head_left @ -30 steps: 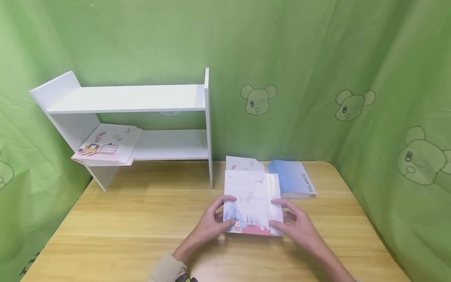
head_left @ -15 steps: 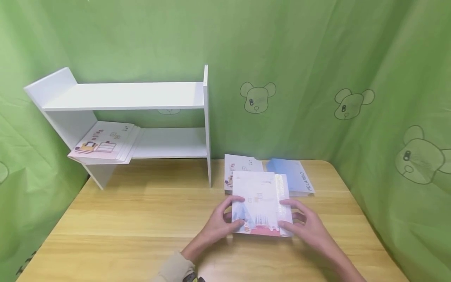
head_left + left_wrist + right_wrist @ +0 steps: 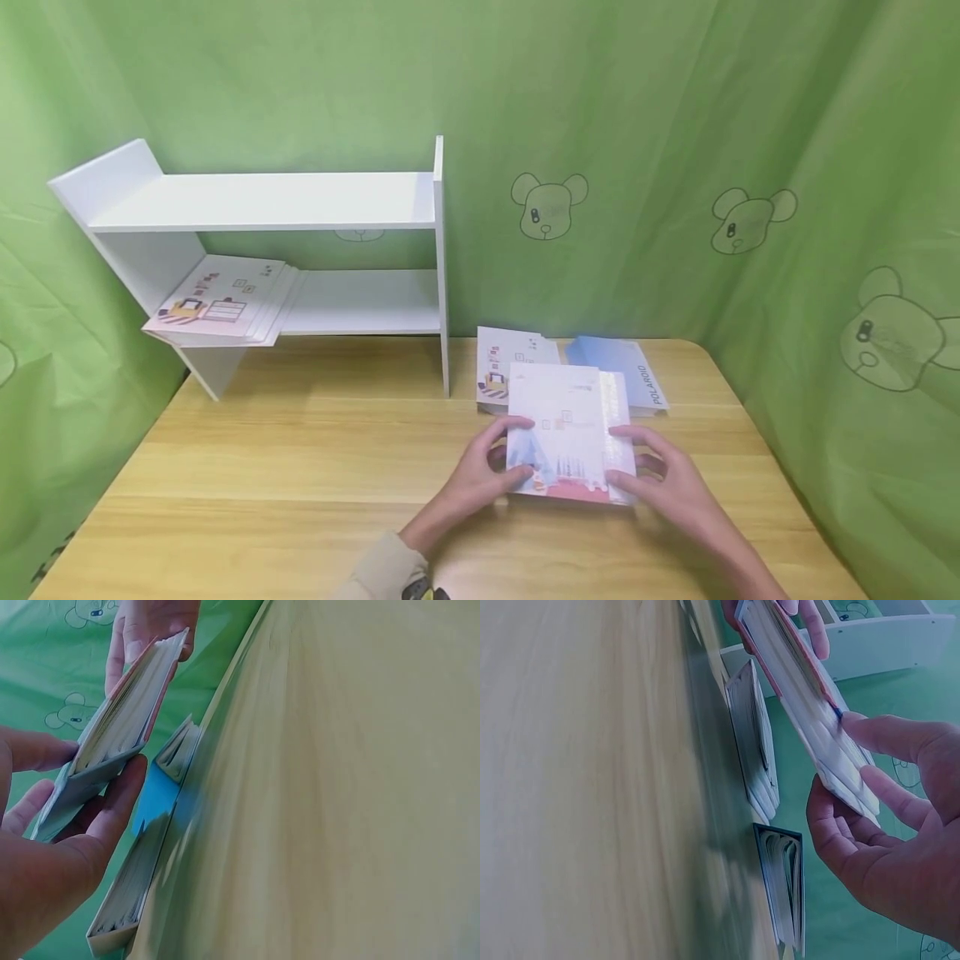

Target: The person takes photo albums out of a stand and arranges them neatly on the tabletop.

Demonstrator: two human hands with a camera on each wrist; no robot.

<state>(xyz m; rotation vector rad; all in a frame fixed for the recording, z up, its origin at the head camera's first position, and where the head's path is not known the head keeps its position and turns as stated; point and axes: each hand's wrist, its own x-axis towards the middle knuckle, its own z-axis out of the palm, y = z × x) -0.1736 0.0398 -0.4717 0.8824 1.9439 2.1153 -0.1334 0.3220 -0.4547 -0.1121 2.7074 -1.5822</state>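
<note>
Between both hands, a small white photo album with a pastel picture is held above the table. My left hand grips its left edge, thumb and index finger on the cover. At the opposite edge my right hand holds it the same way, over the transparent strip. Both wrist views show its page edges, slightly fanned. Behind it lie a white album with a truck-like picture, partly covered, and a blue album marked POLAROID.
A white two-tier shelf stands at the left back. Several stacked albums lie on its lower board at the left, jutting past the front edge. Green bear-printed curtain surrounds the wooden table.
Both hands have moved to the right with the photo album, uncovering more of the white album behind it. The view has shifted slightly. Their hold looks the same.
</note>
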